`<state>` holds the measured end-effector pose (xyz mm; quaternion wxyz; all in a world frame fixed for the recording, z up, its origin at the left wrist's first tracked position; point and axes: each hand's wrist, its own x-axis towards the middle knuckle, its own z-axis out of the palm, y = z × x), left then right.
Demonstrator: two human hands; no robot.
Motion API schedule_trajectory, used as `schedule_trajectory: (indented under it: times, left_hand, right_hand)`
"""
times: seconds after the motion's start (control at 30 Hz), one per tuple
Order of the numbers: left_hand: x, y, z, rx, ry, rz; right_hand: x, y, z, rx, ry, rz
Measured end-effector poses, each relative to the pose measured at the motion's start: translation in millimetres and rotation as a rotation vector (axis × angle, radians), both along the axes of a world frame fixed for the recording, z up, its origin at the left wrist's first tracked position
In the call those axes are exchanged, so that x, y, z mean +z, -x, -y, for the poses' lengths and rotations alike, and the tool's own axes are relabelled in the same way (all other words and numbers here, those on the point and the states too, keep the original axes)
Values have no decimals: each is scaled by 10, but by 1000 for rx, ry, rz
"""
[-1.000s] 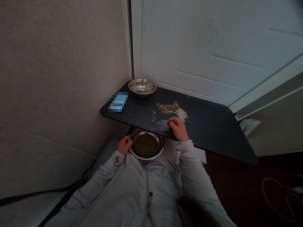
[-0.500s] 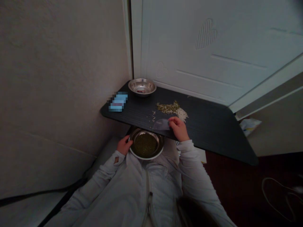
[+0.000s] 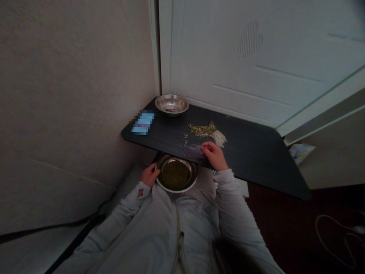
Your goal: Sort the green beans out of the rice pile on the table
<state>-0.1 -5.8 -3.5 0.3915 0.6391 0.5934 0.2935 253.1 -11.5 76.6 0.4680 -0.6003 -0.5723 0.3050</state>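
My left hand (image 3: 150, 175) grips the left rim of a steel bowl (image 3: 176, 191), which sits on my lap below the table edge. Small green beans (image 3: 175, 174) fill its bottom. In my right hand (image 3: 215, 155) is a thin, clear plastic sheet (image 3: 192, 151), pinched at its right end and lying low over the table's near edge. Just beyond that hand, a pile of green beans (image 3: 201, 131) touches a heap of white grains (image 3: 219, 138). A few loose pale grains (image 3: 185, 139) are scattered to the left of the heap.
The dark table (image 3: 256, 156) stands against a white door (image 3: 216, 45). A second steel bowl (image 3: 172, 113) with a small red-and-black item inside is at the back left. Near it lies a blurred-out, phone-like blue object (image 3: 143, 123). A white cable (image 3: 327, 243) lies on the floor.
My right hand and the plastic sheet have shifted very slightly to the left along the near edge. The left hand stays on the bowl; the piles look the same.
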Motion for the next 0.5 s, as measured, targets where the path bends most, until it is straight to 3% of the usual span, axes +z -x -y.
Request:
schedule_trajectory:
  times: [0.17,0.37,0.5]
  left_hand:
    - [7,-2,-2,2,15,0]
    - [-1,-2,-3,3,9,10]
    - [-15,-4,-3,4,16,14]
  right_hand:
    - [-27,-8,-11,-24,1,28]
    - [-59,-22,-31,-167,-30,56]
    - [-51,-18,-28,-74,-23,8]
